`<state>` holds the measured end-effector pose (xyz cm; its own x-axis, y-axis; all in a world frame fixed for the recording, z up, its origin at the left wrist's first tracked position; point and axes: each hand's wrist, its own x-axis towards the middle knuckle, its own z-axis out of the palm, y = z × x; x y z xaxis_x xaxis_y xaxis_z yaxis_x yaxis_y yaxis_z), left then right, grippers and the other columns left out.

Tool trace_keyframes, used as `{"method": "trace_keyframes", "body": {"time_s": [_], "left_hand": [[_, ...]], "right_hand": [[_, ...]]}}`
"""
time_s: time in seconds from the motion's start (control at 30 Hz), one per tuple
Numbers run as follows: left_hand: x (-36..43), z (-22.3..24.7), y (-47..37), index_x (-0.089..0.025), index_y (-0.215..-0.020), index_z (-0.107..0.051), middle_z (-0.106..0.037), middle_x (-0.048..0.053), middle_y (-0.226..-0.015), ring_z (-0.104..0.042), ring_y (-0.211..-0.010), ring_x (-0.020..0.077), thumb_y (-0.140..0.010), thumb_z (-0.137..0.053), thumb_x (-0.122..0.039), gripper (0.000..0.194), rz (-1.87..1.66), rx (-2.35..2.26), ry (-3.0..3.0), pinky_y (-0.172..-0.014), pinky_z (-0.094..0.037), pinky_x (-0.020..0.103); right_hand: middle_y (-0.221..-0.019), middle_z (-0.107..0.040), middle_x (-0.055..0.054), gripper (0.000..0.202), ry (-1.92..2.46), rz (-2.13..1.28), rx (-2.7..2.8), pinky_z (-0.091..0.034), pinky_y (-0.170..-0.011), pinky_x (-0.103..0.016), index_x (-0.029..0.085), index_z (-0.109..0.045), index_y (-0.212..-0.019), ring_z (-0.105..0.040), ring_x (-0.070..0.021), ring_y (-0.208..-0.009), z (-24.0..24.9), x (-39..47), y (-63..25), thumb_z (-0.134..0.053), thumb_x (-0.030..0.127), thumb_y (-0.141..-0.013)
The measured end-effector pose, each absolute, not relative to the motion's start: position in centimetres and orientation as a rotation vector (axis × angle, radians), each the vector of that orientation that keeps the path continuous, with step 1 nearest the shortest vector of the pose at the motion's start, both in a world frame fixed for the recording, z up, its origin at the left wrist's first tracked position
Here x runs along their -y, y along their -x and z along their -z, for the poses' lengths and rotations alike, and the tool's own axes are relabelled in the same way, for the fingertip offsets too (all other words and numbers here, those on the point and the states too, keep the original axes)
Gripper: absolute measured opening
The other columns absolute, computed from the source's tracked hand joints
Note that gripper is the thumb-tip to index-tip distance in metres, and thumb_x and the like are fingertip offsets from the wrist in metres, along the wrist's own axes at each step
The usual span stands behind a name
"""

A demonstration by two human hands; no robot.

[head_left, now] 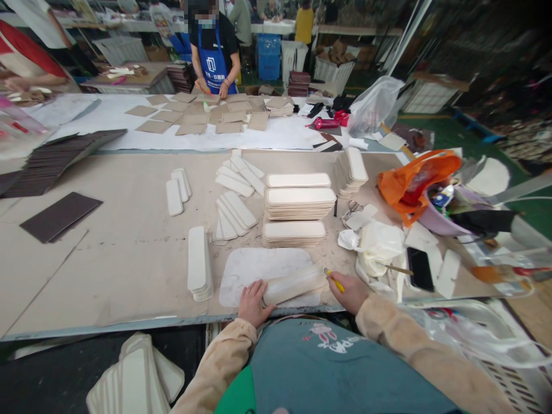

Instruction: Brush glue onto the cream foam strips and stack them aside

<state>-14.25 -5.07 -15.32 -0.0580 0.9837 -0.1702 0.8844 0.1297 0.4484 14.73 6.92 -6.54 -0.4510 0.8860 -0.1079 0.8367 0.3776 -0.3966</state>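
Observation:
My left hand [255, 305] lies flat with fingers stretched at the left end of a pale, rounded strip [293, 284], which is blurred. Under the strip is a whitish sheet [241, 276] at the table's near edge. My right hand [348, 292] is closed around a slim yellow-handled tool [335, 281]. The tool's tip is by the strip's right end; its exact kind is too small to tell. Just beyond the sheet stand neat stacks of cream rounded strips [297, 198]. Left of the sheet is another stack of cream strips [198, 259].
Scissors [353, 211], a white plastic bag [379, 247], a phone [420, 269] and an orange bag [420, 181] in a lilac basin [435, 215] crowd the right. Dark sheets [64, 215] lie left. Across the table a person in a blue apron [217, 57] handles brown pieces [194, 119].

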Motion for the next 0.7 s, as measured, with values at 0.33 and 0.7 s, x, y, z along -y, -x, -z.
{"method": "trace_keyframes", "body": {"time_s": [0.33, 0.7], "left_hand": [[5.2, 15.5, 14.2, -0.022, -0.130, -0.046, -0.047, 0.010, -0.136, -0.040, -0.125, 0.0310, -0.066, -0.067, -0.045, 0.070, -0.336, -1.967, -1.821, -0.105, -0.028, 0.054], [5.2, 15.0, 14.2, -0.022, -0.130, -0.046, -0.048, 0.011, -0.135, -0.040, -0.124, 0.0321, -0.064, -0.067, -0.047, 0.073, -0.393, -1.951, -1.797, -0.104, -0.026, 0.054]], "right_hand": [[-0.073, -0.066, -0.007, 0.024, 1.186, -0.781, 2.880, -0.039, -0.064, -0.026, 0.020, -0.062, -0.085, -0.060, -0.0181, -0.069, 8.0, -4.0, -9.1, -0.040, 0.027, -0.088], [-0.059, -0.059, 0.003, 0.023, 1.143, -1.779, 2.161, -0.043, -0.057, -0.022, 0.021, -0.063, -0.085, -0.054, -0.0117, -0.055, 8.7, -3.1, -4.9, -0.045, 0.035, -0.086]]}}
